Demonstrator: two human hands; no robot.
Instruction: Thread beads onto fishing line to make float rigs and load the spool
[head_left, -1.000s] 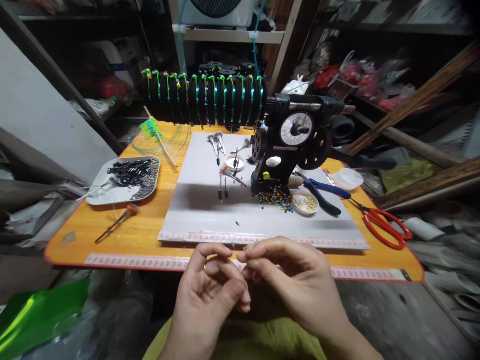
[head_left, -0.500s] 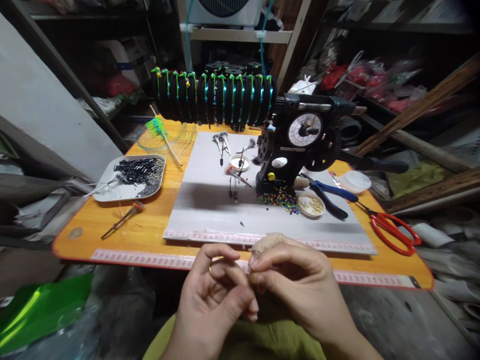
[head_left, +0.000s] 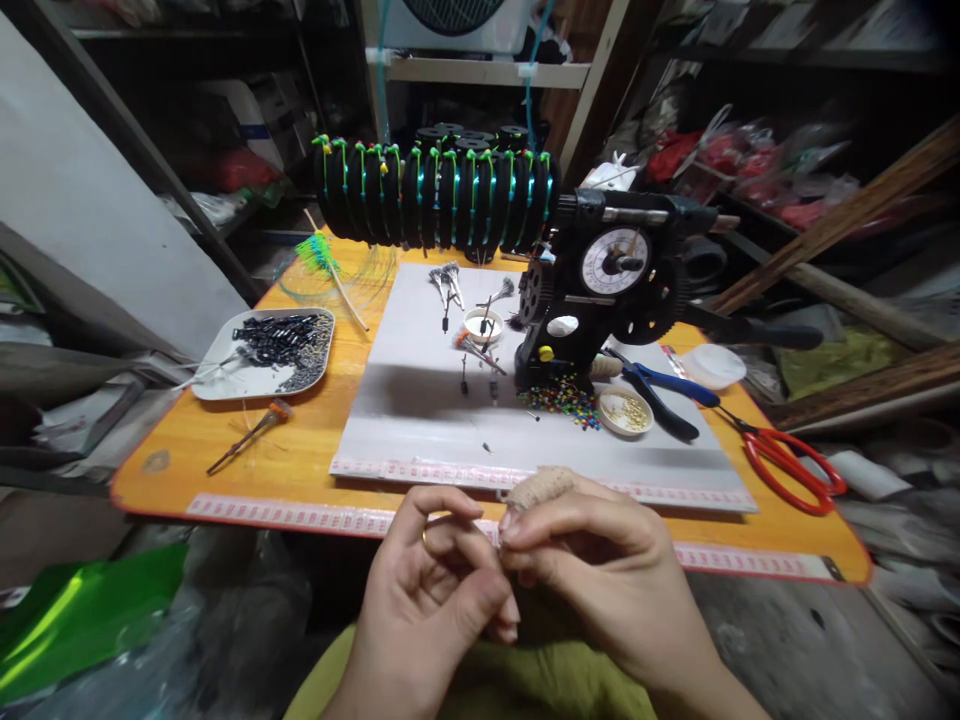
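Observation:
Just in front of the table's near edge, my left hand (head_left: 442, 590) has its fingers curled and pressed together, and what they hold, if anything, is too small to name. Close against it on the right, my right hand (head_left: 600, 570) pinches thumb and forefinger on something hidden. A beige wrap (head_left: 544, 486) covers one finger of my right hand. Beyond the hands lies a grey board (head_left: 420, 430) with a pink measuring tape (head_left: 450, 472) along its front edge. On the board stands a black geared machine (head_left: 592, 290) carrying a row of black spools (head_left: 442, 200) wound with green line.
A white tray (head_left: 217, 375) of black parts sits at the left. Colored beads (head_left: 562, 400), a small dish (head_left: 626, 412) of gold beads, blue-handled pliers (head_left: 667, 385) and red scissors (head_left: 787, 465) lie at the right. An orange-tipped bundle (head_left: 251, 435) rests front left.
The table and its objects have shifted slightly to the right in view. Both hands keep nearly the same pose and place.

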